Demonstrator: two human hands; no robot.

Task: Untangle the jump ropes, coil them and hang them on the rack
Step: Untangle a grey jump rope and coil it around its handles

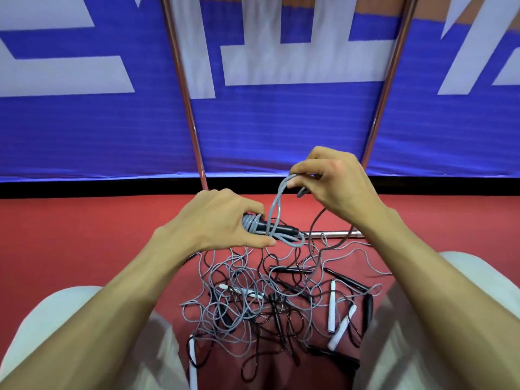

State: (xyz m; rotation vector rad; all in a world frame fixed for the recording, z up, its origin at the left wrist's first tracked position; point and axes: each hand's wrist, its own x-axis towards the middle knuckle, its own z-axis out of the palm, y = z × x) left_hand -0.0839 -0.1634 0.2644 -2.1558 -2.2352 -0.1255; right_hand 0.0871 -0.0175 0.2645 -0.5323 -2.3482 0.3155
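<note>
Now the left hand (225, 220) is gripping a black plastic handle (277, 228) at centre frame, steadying it while the right hand (334, 181) is pinching the grey cord (274, 205), winding a coil.

One grey jump rope (250, 223) is being held above the pile. Several turns of it are sitting wound round a black handle (281, 228) that is lying almost level in the left hand (222, 220), and a loose loop is rising toward 1 o'clock into the pinching fingers of the right hand (334, 181). The other ropes (253, 302) are lying tangled on the floor (84, 249) at 6 o'clock from it, with grey and black cords crossing. White handles (332, 305) are showing mostly on the heap's 3 o'clock side. The rack (185, 94), made of shiny metal poles, is standing at 12 o'clock.
</note>
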